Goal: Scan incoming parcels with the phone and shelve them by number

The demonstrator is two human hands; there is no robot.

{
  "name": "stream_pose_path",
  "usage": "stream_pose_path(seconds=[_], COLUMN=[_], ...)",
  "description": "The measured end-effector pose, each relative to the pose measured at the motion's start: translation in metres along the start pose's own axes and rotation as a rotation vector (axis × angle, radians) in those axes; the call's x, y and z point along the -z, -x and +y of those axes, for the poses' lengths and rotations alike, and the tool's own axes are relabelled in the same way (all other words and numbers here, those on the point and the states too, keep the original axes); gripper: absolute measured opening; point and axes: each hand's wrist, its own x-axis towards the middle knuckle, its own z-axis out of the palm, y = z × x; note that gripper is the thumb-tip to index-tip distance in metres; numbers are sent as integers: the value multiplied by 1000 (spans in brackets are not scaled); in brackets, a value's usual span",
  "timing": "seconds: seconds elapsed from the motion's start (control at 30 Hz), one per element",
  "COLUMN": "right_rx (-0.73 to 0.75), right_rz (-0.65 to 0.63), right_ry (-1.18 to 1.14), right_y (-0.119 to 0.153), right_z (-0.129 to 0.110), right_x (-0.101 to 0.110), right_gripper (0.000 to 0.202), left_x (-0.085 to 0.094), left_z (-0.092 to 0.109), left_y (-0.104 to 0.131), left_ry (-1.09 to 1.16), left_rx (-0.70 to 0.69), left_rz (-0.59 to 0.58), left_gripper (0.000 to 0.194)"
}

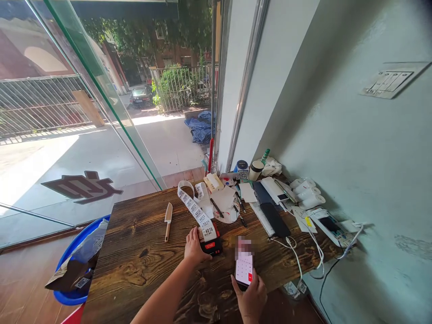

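My left hand [195,247] is wrapped round the left side of a small black and red label printer [212,246] on the wooden table. A long strip of numbered labels [197,211] comes out of the printer and curls away toward the back; the label at the printer reads 4016. In my right hand [251,297] is a phone [244,268], held near the table's front edge. Its screen shows a keypad with a red key, and its upper part is blurred. A knife with a wooden handle [168,222] lies left of the labels.
Pens [240,207], papers [248,192], a dark pouch [274,219], white cables [317,247] and white rolls [308,193] crowd the table's right side. A blue bin [67,254] stands on the floor at left. A glass door [101,99] is beyond the table.
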Motion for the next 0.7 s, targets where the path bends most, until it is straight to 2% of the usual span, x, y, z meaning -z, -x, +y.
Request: stream_pose_path(seconds=[0.2,0.7], right_rx=[-3,-5], right_rz=[2,9], right_ry=[13,29], right_y=[1,-2], right_z=[-1,-5], right_x=[0,4], right_gripper=[88,90], left_x=[-2,5], left_z=[2,1], left_y=[1,1], left_ry=[11,3], left_rx=[27,-30], left_rz=[-3,-49], left_gripper=[130,132])
